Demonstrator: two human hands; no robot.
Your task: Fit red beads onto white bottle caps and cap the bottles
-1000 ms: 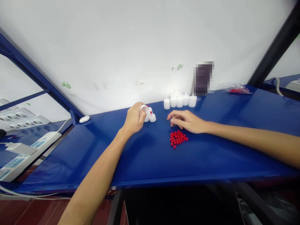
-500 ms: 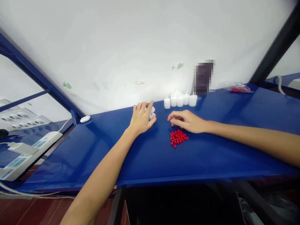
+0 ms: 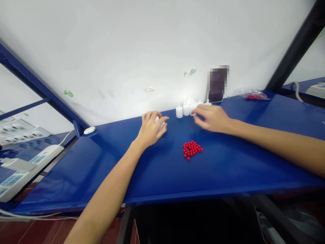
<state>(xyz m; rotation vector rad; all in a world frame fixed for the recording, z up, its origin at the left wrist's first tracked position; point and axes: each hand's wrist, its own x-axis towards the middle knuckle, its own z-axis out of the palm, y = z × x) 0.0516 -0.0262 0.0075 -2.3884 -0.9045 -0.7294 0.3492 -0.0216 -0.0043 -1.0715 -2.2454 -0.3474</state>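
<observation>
Near the back of the blue table, my left hand point(image 3: 151, 128) is curled round a white spouted cap point(image 3: 160, 123). Its thumb and index finger stay apart on the right side, and its fingers cover most of what lies beneath. Slightly smeared by motion, my right hand point(image 3: 212, 118) reaches to the group of white spouted caps point(image 3: 186, 109) by the wall. Its fingertips are at the front of the group, with thumb and fingers apart. Small red caps point(image 3: 192, 150) lie in a loose patch on the table, in front of and between the hands.
The blue table point(image 3: 101, 169) runs along a white wall. A dark blurred-out object point(image 3: 217, 84) leans there behind the white caps. At the back right lies a plastic bag point(image 3: 254, 95) with red contents. A white oval case point(image 3: 89, 130) and a power strip point(image 3: 27, 171) are at the left.
My left hand first held a tipped white cap, then lowered and spread over the white caps at its place, and now curls there. My right hand has moved back and right from beside the red caps.
</observation>
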